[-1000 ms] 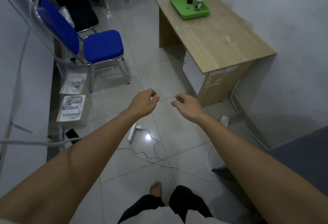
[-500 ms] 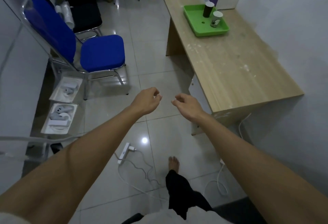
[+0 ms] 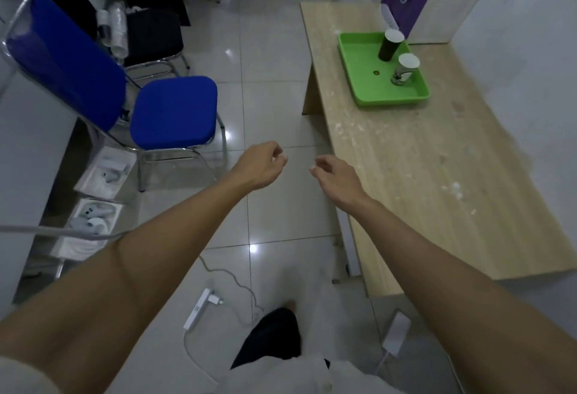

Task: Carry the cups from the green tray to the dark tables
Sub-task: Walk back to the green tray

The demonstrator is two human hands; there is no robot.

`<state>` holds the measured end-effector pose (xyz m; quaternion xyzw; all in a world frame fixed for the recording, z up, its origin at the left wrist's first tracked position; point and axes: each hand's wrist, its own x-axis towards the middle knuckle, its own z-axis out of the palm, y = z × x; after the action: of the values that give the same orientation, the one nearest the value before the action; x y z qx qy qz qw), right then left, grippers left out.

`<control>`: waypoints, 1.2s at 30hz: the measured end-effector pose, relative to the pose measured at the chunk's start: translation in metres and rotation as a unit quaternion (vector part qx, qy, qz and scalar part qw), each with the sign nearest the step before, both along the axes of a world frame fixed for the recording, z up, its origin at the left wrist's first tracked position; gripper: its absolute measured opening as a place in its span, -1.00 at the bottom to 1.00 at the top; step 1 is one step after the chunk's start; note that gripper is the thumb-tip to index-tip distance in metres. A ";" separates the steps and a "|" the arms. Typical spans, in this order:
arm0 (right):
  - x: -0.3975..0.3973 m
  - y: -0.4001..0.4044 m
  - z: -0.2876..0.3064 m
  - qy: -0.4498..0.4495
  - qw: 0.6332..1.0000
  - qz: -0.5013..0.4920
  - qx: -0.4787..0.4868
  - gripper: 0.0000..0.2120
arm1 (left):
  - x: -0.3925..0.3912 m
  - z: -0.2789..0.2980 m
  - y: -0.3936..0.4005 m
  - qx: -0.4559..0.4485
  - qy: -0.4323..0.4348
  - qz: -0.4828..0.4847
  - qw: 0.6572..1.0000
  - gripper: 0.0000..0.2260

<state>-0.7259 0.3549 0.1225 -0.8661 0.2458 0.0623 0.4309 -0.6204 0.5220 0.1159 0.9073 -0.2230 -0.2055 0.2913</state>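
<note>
Head view: the left hand [image 3: 260,166] has its fingers [image 3: 276,152] loosely curled toward the palm, holding nothing; the right hand [image 3: 338,175] is the same, fingers [image 3: 318,166] bent and relaxed, touching nothing. Both hands hang in the air over the tiled floor [image 3: 274,106], near each other but apart, arms stretched forward. The right hand sits just beside the near long edge of the wooden table [image 3: 437,175], above the floor rather than over the top.

Outward from there: the green tray [image 3: 359,50] lies toward the far end of that table, well apart from both hands. Two cups stand upright in it: a dark cup [image 3: 388,48] at the tray's far side and a pale cup [image 3: 404,71] just nearer, close together, whether touching I cannot tell. A small dark spot [image 3: 376,73] marks the tray floor to their left. A blue chair [image 3: 168,112] stands across the aisle on the left, and a power strip [image 3: 198,309] with its cable lies on the floor near the person's feet. No dark table shows here.

Judging from this, the step in hand is the approach to the tray, with no cup taken. The next move calls for closing the gap along the table, then opening a hand wide enough to wrap a cup's side and lift it straight up, keeping it level. The cups' closeness may make it easy to knock one while taking the other.
</note>
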 end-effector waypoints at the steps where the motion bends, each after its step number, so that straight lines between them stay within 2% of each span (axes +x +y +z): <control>1: 0.011 -0.008 -0.001 -0.008 1.000 -0.008 0.003 -0.54 | 0.011 0.002 -0.010 -0.001 -0.004 0.002 1.000 -0.65; 9: 0.112 -0.064 -0.013 -0.032 0.998 -0.052 0.008 -0.59 | 0.119 0.003 -0.080 0.019 -0.011 -0.031 0.999 -0.63; 20: 0.268 -0.130 -0.021 -0.062 0.982 -0.177 0.020 -0.71 | 0.301 0.009 -0.164 0.030 -0.013 -0.103 0.994 -0.65; 29: 0.335 -0.200 -0.019 -0.075 0.967 -0.242 0.027 -0.65 | 0.382 0.008 -0.259 0.014 -0.021 -0.177 0.984 -0.64; 36: 0.355 -0.277 -0.033 -0.112 0.937 -0.331 0.000 -0.72 | 0.423 0.003 -0.355 -0.006 -0.014 -0.251 0.968 -0.63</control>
<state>-0.3708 0.0783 0.0892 -0.7370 0.4690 -0.1808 0.4519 -0.1972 0.1666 0.1185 0.8231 -0.4490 -0.2583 0.2329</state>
